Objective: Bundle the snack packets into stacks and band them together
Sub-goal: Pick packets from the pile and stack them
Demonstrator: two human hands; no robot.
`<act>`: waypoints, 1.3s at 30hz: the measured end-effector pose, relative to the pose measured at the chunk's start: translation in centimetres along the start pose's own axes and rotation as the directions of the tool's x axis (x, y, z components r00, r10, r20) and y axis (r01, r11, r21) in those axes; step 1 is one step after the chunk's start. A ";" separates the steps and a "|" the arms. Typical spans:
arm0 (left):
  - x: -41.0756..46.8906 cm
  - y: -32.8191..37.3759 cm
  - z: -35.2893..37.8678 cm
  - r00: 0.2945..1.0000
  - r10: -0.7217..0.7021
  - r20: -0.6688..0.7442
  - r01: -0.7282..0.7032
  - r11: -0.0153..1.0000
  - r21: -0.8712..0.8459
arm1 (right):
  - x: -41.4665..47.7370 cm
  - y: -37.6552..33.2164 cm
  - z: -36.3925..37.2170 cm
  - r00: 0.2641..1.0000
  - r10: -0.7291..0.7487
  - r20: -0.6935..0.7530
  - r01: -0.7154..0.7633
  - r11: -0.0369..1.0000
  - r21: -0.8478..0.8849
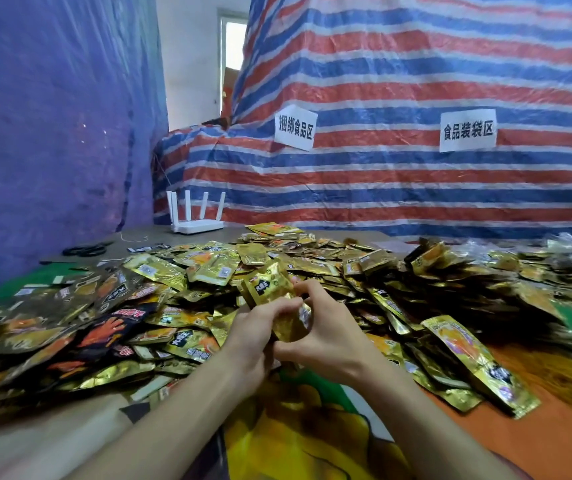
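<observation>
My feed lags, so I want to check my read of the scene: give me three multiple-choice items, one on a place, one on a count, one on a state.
1. Where does the router stand? A) back left of the table B) front right C) on a chair
2. How many antennas has it? A) two B) four C) six
3. What do the hands do? A) both lie flat B) only one holds C) both grip one stack

1 A: it stands at the far edge, near the blue sheet.
2 B: four white antennas rise from it.
3 C: the left hand and right hand curl round the stack.
</observation>
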State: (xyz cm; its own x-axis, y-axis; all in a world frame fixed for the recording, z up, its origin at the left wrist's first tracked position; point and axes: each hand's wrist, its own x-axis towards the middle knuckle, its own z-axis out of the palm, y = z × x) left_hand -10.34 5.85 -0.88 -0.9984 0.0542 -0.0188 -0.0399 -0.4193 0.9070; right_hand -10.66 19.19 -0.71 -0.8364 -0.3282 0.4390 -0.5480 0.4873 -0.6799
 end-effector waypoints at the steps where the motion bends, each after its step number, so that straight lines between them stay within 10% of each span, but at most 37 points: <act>1: -0.1 0.0 0.2 1.000 0.019 0.003 -0.019 1.000 -0.001 | -0.1 -0.1 -0.1 1.000 0.010 -0.018 -0.010 1.000 -0.002; 19: 0.1 0.8 -0.7 0.925 0.363 0.115 -0.380 0.870 0.314 | 12.8 3.0 -12.6 0.807 0.293 -0.512 -0.557 0.667 -0.496; 27: 0.2 2.4 -1.9 0.830 0.545 0.118 -0.545 0.748 0.379 | 12.5 6.8 -10.0 0.813 0.244 -0.529 -0.578 0.227 -0.784; 34: 0.5 2.3 -3.2 0.813 0.558 0.169 -0.504 0.527 0.684 | 8.1 1.1 -4.6 0.958 -0.005 -0.287 -0.228 0.594 -0.771; 39: 0.0 3.7 -4.0 0.941 0.263 0.211 -0.284 0.279 0.917 | 4.1 -0.8 -0.5 0.943 0.253 0.217 -0.059 0.768 -0.638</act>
State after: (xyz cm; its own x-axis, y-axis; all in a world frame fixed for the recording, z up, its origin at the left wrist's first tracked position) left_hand -10.65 0.64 0.83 -0.9417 0.1319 0.3096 0.3098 0.6990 0.6445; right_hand -13.69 17.86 1.95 -0.9251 -0.3621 0.1144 -0.3775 0.9096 -0.1735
